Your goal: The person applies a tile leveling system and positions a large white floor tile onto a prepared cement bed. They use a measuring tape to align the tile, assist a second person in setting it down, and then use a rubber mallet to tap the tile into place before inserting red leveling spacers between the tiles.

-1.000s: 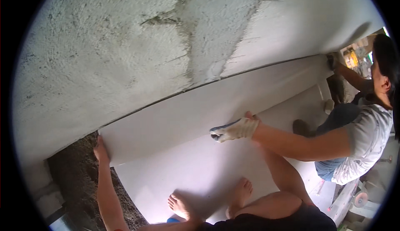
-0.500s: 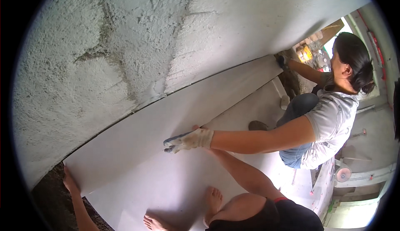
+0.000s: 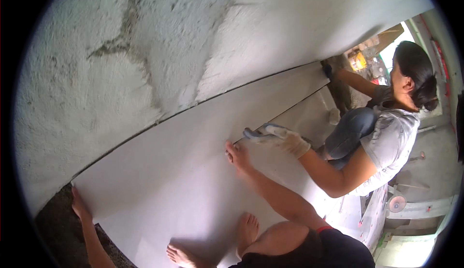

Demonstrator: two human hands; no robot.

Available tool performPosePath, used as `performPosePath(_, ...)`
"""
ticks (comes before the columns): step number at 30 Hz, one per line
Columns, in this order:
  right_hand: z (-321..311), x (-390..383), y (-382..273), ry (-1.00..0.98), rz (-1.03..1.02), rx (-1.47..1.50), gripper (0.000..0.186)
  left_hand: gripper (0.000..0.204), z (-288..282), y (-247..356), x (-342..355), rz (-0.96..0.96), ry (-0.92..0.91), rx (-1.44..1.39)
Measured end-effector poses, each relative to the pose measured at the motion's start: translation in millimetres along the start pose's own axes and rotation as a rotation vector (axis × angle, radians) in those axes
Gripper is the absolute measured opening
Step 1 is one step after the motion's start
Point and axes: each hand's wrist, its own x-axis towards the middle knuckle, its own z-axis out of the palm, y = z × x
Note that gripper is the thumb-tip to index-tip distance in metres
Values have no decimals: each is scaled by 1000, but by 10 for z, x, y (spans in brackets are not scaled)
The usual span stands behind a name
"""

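Observation:
A long, pale grey slab tile (image 3: 159, 147) lies along the foot of the wall, its long near edge meeting another pale slab (image 3: 203, 219). At its left end, my left hand (image 3: 82, 206) grips the short edge, with part of the fingers hidden. My right hand (image 3: 238, 158) is closed at the seam near the slab's middle, fingers curled down; what they hold, if anything, is hidden. Just beyond it, a co-worker's gloved hand (image 3: 282, 138) hovers with fingers pointing left. The co-worker's other gloved hand (image 3: 328, 72) is at the slab's far right end.
A rough plastered wall (image 3: 106, 99) rises along the slab's far side, with a dark gap between. Bare dark ground (image 3: 60, 219) shows at the left. The co-worker (image 3: 391, 137) crouches at the right. My bare feet (image 3: 249, 227) stand on the near slab. A yellow bucket (image 3: 357, 61) stands beyond.
The co-worker's nearer gloved hand has lifted off to the right, uncovering my right hand at the seam. My left hand stays at the slab's left end.

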Motion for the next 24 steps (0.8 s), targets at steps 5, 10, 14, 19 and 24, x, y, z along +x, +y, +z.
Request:
performPosePath(5, -187, -33, -23, 12, 14, -4, 38, 66, 32, 103, 49, -16, -99, 308)
performPosePath(10, -67, -42, -99, -49, -11, -56, 44, 72, -26, 198, 22, 56, -19, 411)
performPosePath(14, -115, -40, -125, -47, 16, -92, 44, 72, 43, 231, -120, 52, -38, 304)
performPosePath(19, -114, -33, -140, -59, 10, -116, 42, 72, -115, 58, 86, 39, -43, 305)
performPosePath(24, -114, -53, -196, -68, 28, -362, 44, 76, -158, -92, 135, 21, 13, 344)
